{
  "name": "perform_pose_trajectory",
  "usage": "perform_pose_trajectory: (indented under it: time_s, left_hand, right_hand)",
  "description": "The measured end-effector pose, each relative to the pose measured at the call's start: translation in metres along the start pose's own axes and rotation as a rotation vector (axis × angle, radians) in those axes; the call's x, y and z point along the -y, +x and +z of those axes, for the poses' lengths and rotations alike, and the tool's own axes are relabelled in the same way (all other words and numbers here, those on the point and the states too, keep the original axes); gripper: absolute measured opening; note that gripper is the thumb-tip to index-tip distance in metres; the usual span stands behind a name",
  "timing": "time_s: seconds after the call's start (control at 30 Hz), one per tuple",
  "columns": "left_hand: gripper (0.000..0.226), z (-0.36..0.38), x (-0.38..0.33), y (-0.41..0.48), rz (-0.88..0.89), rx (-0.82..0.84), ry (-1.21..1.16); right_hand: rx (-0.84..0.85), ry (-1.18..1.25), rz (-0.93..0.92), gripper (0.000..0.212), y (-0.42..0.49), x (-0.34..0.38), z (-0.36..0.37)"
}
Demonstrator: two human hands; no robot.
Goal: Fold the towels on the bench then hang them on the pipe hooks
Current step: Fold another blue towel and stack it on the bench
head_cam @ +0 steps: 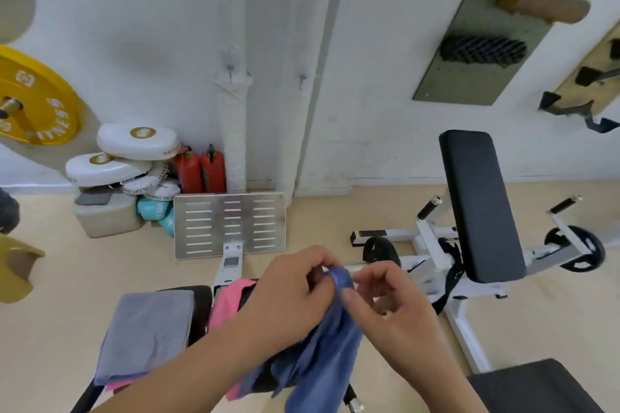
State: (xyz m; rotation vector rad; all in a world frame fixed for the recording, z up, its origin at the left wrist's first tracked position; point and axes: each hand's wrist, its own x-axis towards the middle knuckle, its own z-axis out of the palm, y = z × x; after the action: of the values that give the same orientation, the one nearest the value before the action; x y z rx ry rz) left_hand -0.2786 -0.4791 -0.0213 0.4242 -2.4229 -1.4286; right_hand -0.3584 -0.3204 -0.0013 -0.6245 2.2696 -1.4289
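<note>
Both hands (295,292) (391,303) pinching blue towel (322,355), raised

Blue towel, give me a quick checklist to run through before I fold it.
1. Grip: ok, left hand and right hand pinch the blue towel at its top.
2. Blue towel flat: not ok, it hangs bunched.
3. Grey towel folded on the bench: ok.
4. Pink towel folded: cannot tell, partly hidden.
5. Hooks bare: ok.
</note>
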Motion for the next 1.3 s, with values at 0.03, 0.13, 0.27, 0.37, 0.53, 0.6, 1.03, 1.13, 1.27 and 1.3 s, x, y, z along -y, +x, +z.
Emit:
perform_pose_trajectory:
  time_s: [0.03,0.13,0.27,0.37,0.53,0.6,1.03,1.13,1.27,1.3]
  left_hand:
    - [0.015,0.009,-0.011,0.002,-0.026,-0.013,-0.001]
    - [0.01,0.032,-0.04,0.004,-0.032,0.011,0.039]
    - [0.01,0.057,-0.072,-0.001,0.036,0.041,0.124]
    - [0.012,0.068,-0.092,-0.004,0.122,0.041,0.171]
    - [0.011,0.08,-0.092,0.001,0.16,0.111,0.452]
    - [0.005,0.092,-0.08,0.003,0.106,0.131,0.521]
    - [0.013,0.091,-0.011,0.003,-0.181,0.127,0.494]
    - [0.016,0.089,-0.005,0.005,-0.189,0.145,0.607]
    - [0.019,0.076,0.005,0.004,-0.267,0.144,0.672]
    - [0.022,0.071,0.009,0.002,-0.281,0.15,0.657]
  right_hand:
    - [0.117,0.003,-0.019,0.027,-0.003,0.0,-0.013]
    - [0.211,-0.07,-0.058,0.036,-0.01,-0.009,-0.043]
    - [0.092,-0.077,-0.159,0.018,-0.02,-0.029,-0.076]
    - [0.066,-0.11,-0.231,0.019,-0.028,-0.036,-0.099]
    - [-0.009,0.178,-0.137,0.031,-0.03,-0.027,-0.137]
    - [0.036,0.189,-0.127,0.035,-0.028,-0.024,-0.152]
    - [0.111,-0.616,-0.07,0.023,0.026,-0.099,-0.266]
    - [0.139,-0.673,-0.071,0.026,0.035,-0.12,-0.274]
    - [0.09,-0.645,-0.11,0.022,0.049,-0.132,-0.285]
    - [0.078,-0.641,-0.106,0.021,0.052,-0.135,-0.288]
